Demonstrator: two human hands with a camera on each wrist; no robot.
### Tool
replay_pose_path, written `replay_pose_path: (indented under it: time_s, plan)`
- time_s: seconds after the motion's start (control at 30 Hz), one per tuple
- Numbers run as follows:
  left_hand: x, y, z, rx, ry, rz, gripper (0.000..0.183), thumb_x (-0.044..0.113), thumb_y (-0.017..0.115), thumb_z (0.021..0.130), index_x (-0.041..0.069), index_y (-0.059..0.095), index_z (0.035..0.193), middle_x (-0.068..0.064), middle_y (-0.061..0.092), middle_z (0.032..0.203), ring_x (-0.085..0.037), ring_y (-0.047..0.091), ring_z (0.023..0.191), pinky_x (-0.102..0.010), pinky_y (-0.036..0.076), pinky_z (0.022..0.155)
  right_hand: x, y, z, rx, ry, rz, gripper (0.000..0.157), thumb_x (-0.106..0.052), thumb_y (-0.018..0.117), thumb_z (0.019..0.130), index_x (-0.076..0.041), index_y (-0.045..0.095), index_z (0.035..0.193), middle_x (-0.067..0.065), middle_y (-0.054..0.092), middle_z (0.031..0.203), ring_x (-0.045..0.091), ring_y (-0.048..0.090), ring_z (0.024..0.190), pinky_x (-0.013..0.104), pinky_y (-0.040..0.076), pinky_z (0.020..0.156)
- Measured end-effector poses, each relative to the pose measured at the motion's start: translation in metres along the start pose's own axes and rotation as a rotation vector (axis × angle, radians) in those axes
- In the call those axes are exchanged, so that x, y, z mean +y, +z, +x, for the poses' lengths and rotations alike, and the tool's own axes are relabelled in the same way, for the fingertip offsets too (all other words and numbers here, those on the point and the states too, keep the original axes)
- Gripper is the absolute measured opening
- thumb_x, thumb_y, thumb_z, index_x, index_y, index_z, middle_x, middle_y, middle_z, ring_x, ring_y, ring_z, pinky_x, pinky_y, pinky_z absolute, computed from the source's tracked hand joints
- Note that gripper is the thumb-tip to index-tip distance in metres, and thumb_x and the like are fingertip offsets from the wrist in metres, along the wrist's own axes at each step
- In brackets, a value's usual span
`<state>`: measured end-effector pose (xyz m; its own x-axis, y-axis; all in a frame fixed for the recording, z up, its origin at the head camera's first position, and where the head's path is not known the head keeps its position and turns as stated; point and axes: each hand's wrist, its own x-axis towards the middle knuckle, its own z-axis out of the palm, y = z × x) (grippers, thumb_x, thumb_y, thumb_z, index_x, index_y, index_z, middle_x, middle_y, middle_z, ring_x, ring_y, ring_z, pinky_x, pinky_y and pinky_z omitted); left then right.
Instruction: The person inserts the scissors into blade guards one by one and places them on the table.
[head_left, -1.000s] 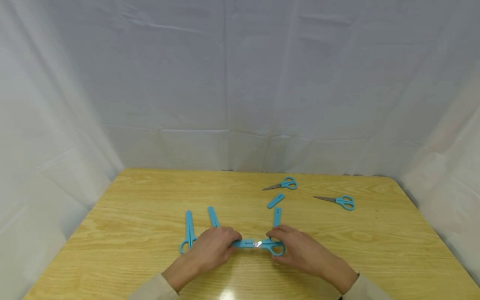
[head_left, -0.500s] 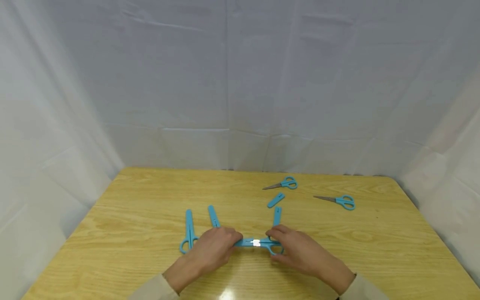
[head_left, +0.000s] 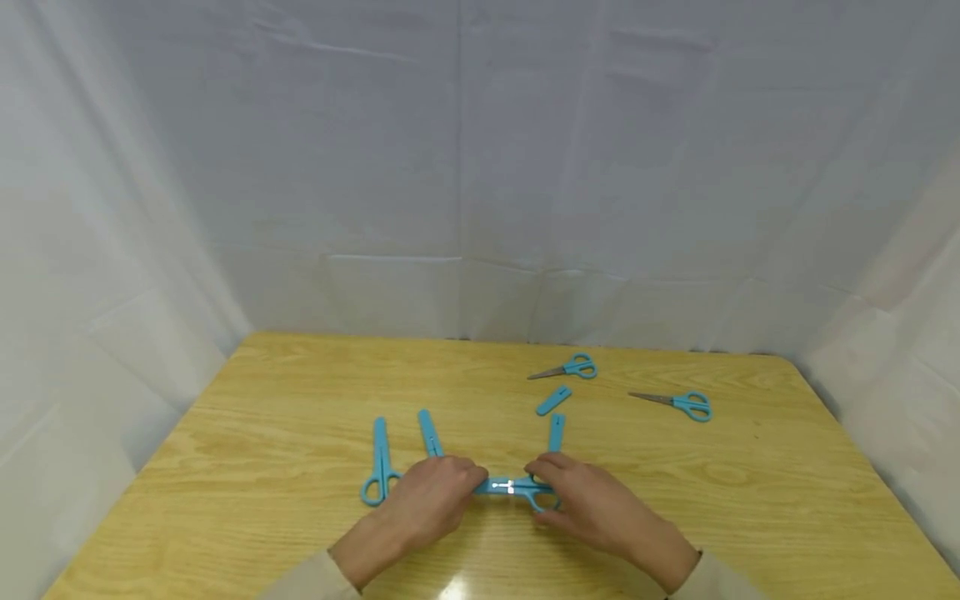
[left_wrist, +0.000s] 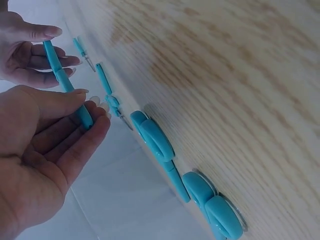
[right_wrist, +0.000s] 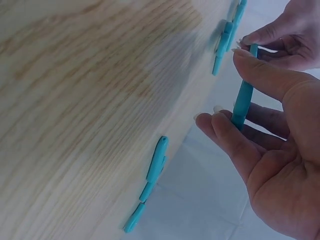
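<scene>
Small blue-handled scissors (head_left: pixel 531 493) lie sideways between my two hands, low over the table in the head view. Their blades are inside a blue blade cap (head_left: pixel 492 486), its mouth close up against the handles. My left hand (head_left: pixel 433 500) pinches the cap's far end between thumb and fingers, as the left wrist view shows. With thumb and fingertips, my right hand (head_left: pixel 592 504) holds the handle loops, partly hiding them. Just left of my left hand lie capped scissors (head_left: pixel 381 458); a second capped pair (head_left: pixel 430 432) is partly hidden behind that hand.
Beyond my right hand lies a loose blue cap (head_left: pixel 556 432), with another cap (head_left: pixel 553 400) farther back. Bare-bladed scissors (head_left: pixel 580 367) rest near the table's back edge, and a second bare pair (head_left: pixel 691 406) lies to the right. White cloth (head_left: pixel 480 208) encloses the wooden table (head_left: pixel 300 392).
The right hand has moved slightly left, pushing the scissors deeper into the cap. The strip of bare blade that showed between cap and handles has gone. The left hand stays nearly still.
</scene>
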<state>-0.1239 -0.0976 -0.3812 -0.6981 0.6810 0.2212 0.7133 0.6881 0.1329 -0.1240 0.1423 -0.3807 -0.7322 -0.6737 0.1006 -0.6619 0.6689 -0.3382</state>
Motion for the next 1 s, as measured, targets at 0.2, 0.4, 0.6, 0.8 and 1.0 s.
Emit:
replay_pose_path:
  time_s: [0.2, 0.4, 0.6, 0.8, 1.0]
  plan:
    - [0.001, -0.001, 0.001, -0.025, 0.017, 0.032, 0.015, -0.006, 0.067, 0.080, 0.009, 0.066, 0.084, 0.002, 0.065, 0.076, -0.012, 0.062, 0.069, -0.022, 0.050, 0.058, -0.003, 0.003, 0.004, 0.021, -0.015, -0.046, 0.049, -0.022, 0.079, 0.080, -0.001, 0.059, 0.119, 0.008, 0.059, 0.115, 0.017, 0.062, 0.093, 0.029, 0.054, 0.075]
    - [0.002, -0.002, 0.002, -0.044, -0.014, 0.011, 0.016, -0.008, 0.067, 0.079, 0.008, 0.066, 0.082, 0.002, 0.063, 0.073, -0.011, 0.061, 0.066, -0.021, 0.049, 0.056, -0.006, 0.006, 0.007, 0.028, -0.004, -0.075, 0.050, -0.023, 0.078, 0.080, -0.003, 0.059, 0.120, 0.009, 0.059, 0.117, 0.018, 0.063, 0.094, 0.031, 0.054, 0.077]
    - [-0.001, -0.003, 0.001, -0.012, -0.001, 0.015, 0.020, -0.009, 0.066, 0.075, 0.009, 0.068, 0.086, 0.000, 0.066, 0.079, -0.015, 0.064, 0.073, -0.025, 0.052, 0.061, -0.007, 0.008, 0.007, 0.036, 0.005, -0.094, 0.051, -0.027, 0.079, 0.079, -0.004, 0.061, 0.120, 0.008, 0.060, 0.116, 0.017, 0.063, 0.092, 0.030, 0.054, 0.074]
    - [-0.006, -0.003, 0.000, 0.016, 0.008, 0.006, 0.018, -0.003, 0.067, 0.079, 0.010, 0.069, 0.090, 0.001, 0.066, 0.083, -0.015, 0.064, 0.075, -0.027, 0.052, 0.061, -0.011, 0.003, 0.010, 0.056, -0.020, -0.169, 0.045, -0.032, 0.080, 0.076, -0.009, 0.066, 0.113, 0.001, 0.063, 0.107, 0.014, 0.064, 0.086, 0.027, 0.053, 0.062]
    - [-0.009, -0.004, -0.002, 0.049, 0.011, -0.034, 0.018, 0.000, 0.067, 0.082, 0.010, 0.070, 0.097, 0.001, 0.066, 0.088, -0.016, 0.064, 0.080, -0.027, 0.053, 0.065, -0.014, -0.005, 0.014, -0.009, 0.009, -0.163, 0.046, -0.033, 0.082, 0.074, -0.010, 0.066, 0.111, 0.001, 0.064, 0.105, 0.017, 0.063, 0.088, 0.030, 0.053, 0.065]
